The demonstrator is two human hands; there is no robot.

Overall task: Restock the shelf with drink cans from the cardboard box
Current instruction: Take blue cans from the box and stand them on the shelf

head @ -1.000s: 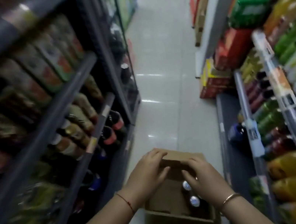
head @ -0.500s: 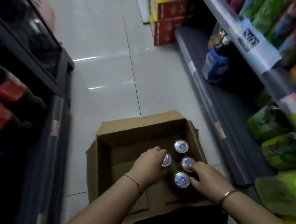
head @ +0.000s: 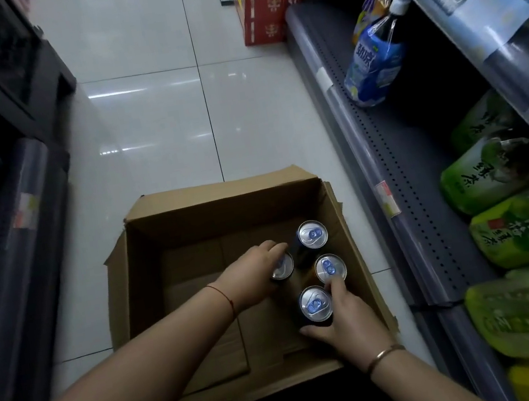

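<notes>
An open cardboard box (head: 146, 253) sits on the aisle floor below me. Several upright drink cans with silver tops stand in its right half. My left hand (head: 255, 279) wraps around the leftmost can (head: 283, 265), covering most of its top. My right hand (head: 345, 317) curls around the nearest can (head: 315, 304), with a finger touching the can beside it (head: 330, 268). The far can (head: 312, 234) stands untouched. The grey bottom shelf (head: 401, 178) runs along the right of the box.
A blue-labelled bottle (head: 373, 61) stands on the right bottom shelf, green bottle packs (head: 517, 229) nearer me. Red cartons (head: 267, 9) are stacked on the floor at the shelf's far end. A dark shelf unit (head: 7, 223) lines the left. White tiled floor (head: 158, 130) lies ahead.
My view tipped from the aisle down to the box. Both hands went from the box flaps into the box and closed around two cans.
</notes>
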